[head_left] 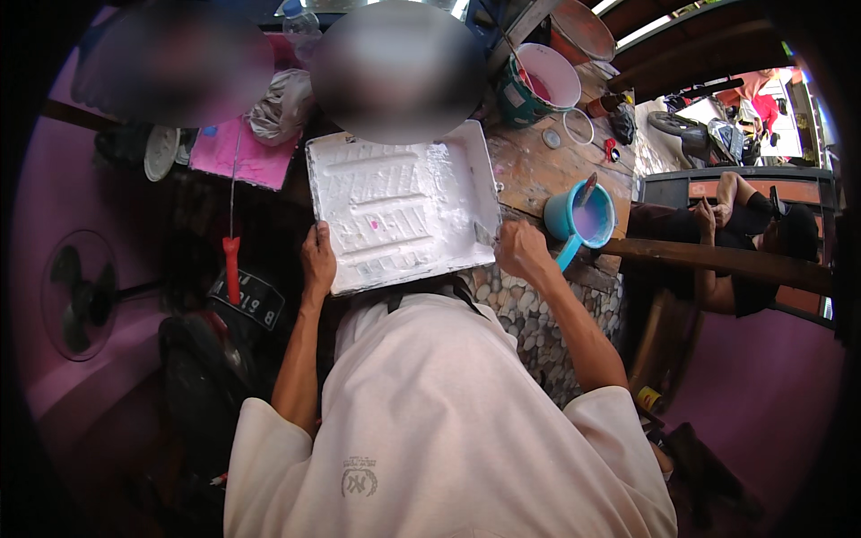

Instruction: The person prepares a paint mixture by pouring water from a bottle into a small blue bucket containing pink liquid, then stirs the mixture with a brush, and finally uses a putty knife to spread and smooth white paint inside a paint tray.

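A white paint tray (457,206) with a ribbed floor, coated in wet white paint, is in front of my body. My left hand (318,257) is closed around its left edge near the lower corner. At the tray's lower right side, my right hand (523,250) is closed on a scraper (485,235), whose small grey blade points into the tray; its handle is hidden in my fist. Just right of that hand stands a light-blue dipper (552,215) holding pale lilac paint, with a brush (587,189) leaning in it.
Beyond the dipper, a green paint bucket (516,99) stands on a wooden table (529,179). To the left are a pink-stained tray (215,161), a red-handled roller frame (231,260), a motorbike (206,350) and a fan (79,296). Another person (762,233) sits at right.
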{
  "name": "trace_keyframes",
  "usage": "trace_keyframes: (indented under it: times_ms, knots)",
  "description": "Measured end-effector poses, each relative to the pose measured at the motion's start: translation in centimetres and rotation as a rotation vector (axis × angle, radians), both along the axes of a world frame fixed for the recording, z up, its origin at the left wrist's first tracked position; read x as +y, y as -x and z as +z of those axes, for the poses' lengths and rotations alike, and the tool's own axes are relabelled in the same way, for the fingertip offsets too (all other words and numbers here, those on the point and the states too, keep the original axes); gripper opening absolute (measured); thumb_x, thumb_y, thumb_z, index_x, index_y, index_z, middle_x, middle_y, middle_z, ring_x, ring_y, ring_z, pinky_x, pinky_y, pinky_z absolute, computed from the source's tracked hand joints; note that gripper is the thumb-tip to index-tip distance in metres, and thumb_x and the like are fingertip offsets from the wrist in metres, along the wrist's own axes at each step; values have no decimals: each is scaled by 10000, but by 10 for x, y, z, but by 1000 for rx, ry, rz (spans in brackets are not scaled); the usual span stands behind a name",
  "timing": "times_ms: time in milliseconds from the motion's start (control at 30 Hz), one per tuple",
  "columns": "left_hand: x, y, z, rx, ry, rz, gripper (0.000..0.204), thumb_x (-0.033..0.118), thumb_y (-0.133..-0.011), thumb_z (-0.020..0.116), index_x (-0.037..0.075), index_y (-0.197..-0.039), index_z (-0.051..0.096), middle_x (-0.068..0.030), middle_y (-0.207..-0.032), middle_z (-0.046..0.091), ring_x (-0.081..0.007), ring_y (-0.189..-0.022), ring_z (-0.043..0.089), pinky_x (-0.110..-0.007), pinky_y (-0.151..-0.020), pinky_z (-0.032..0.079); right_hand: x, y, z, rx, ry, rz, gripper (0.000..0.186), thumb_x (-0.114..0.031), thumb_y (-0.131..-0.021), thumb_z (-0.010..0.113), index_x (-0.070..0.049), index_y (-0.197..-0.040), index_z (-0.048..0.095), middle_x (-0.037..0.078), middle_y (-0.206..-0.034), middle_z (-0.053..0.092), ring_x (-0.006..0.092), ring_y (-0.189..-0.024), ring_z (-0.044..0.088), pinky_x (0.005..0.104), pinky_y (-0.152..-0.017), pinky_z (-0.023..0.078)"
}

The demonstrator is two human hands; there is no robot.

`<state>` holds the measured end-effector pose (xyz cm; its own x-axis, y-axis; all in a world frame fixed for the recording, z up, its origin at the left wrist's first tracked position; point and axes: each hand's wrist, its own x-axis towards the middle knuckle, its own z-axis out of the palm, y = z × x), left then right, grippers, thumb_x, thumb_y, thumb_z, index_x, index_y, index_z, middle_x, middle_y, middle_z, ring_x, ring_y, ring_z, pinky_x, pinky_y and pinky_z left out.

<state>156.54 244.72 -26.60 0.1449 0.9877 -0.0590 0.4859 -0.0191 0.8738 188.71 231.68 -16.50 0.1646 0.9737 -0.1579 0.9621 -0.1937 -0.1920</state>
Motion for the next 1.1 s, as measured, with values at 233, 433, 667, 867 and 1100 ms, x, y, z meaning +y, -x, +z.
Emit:
trace_keyframes:
  times_ms: [233,433,667,867,1100]
  knots:
    - [5,0,9,97,135,-32,503,369,-970,339,-83,-986,559,-318,-874,564,-475,-849,519,-435,-725,415,15,-7,20,107,241,-106,182,-93,-682,538,36,-778,623,279,-750,611,429,-742,615,469,-683,500]
    - [11,2,12,51,77,-13,482,353,-965,366,-88,-950,559,-294,-813,570,-446,-776,537,-430,-684,421,32,-3,42,177,314,-154,243,-126,-679,577,46,-840,637,293,-829,616,423,-812,618,449,-742,500]
    - [12,0,14,12,88,3,444,331,-961,376,-70,-951,567,-282,-809,569,-431,-767,538,-423,-682,420,29,-9,32,97,363,-132,263,-133,-671,585,68,-838,621,297,-856,612,423,-832,614,455,-750,496]
    - [13,3,10,23,102,0,444,328,-961,377,-75,-921,555,-281,-756,538,-406,-701,515,-422,-650,406,51,-8,42,175,383,-126,263,-112,-678,565,74,-860,611,289,-873,615,419,-841,614,450,-751,497]
    - [13,1,8,81,97,-4,450,334,-960,376,-74,-893,554,-280,-747,541,-426,-699,513,-431,-642,405,55,-3,18,-4,136,70,184,-99,-699,547,48,-790,612,268,-789,624,412,-732,621,463,-667,494]
